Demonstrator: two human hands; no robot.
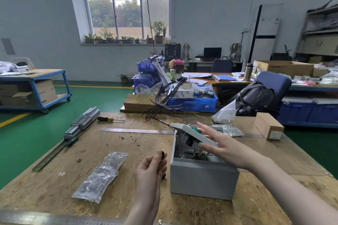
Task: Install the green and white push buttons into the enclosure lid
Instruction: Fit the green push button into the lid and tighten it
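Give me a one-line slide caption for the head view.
Right hand steadies the tilted enclosure lid with green push button; left hand pinches a small part.

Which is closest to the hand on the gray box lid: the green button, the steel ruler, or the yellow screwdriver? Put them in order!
From the right hand, in the head view:
1. Green button, on the lid, right beside the fingers.
2. Steel ruler, flat on the table to the left.
3. Yellow screwdriver, farther left and back.

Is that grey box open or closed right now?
Open. The lid is tilted up under the right hand, so the inside of the grey box shows beneath it.
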